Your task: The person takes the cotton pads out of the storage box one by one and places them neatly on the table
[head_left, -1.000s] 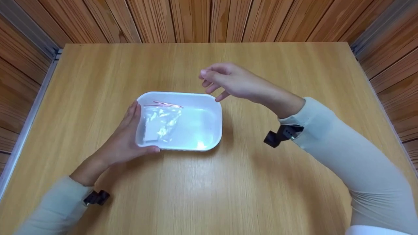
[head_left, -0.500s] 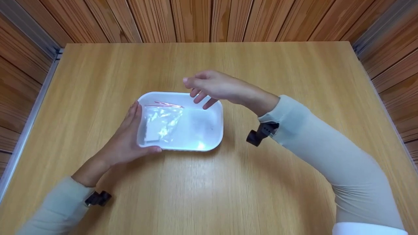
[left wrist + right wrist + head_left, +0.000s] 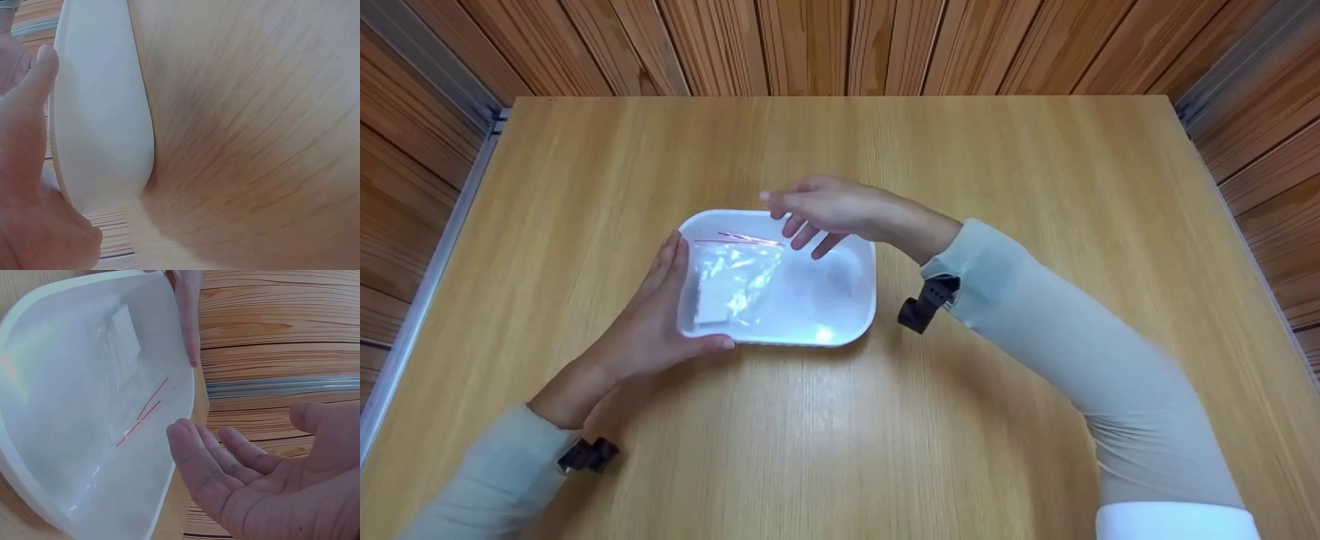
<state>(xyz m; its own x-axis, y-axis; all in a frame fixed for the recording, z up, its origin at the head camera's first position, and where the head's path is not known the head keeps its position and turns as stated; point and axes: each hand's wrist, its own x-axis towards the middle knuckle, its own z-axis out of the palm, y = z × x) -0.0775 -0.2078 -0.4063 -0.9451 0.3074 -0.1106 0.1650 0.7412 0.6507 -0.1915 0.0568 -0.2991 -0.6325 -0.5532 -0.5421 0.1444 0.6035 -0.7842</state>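
Observation:
A white plastic tub (image 3: 840,300) with rounded corners sits in the middle of the table. Inside, on its left half, lies a clear zip bag (image 3: 739,274) with a red-striped seal and a white rectangular piece (image 3: 126,334) in it. My left hand (image 3: 649,322) grips the tub's left end, thumb along the near side and fingers at the far left corner. Over the tub's far rim hovers my right hand (image 3: 825,210), fingers loosely spread and holding nothing. In the right wrist view its fingertips (image 3: 183,433) are beside the rim, near the bag's seal.
The wooden table (image 3: 825,427) extends around the tub on every side. Wood-plank walls (image 3: 802,45) stand behind it and at both sides, with metal rails (image 3: 431,270) along the edges. A black wrist camera (image 3: 926,300) is strapped to the right sleeve.
My right hand has moved left and slightly nearer, from beyond the tub's far right corner to over its far rim. The left hand keeps its hold and the tub stays put.

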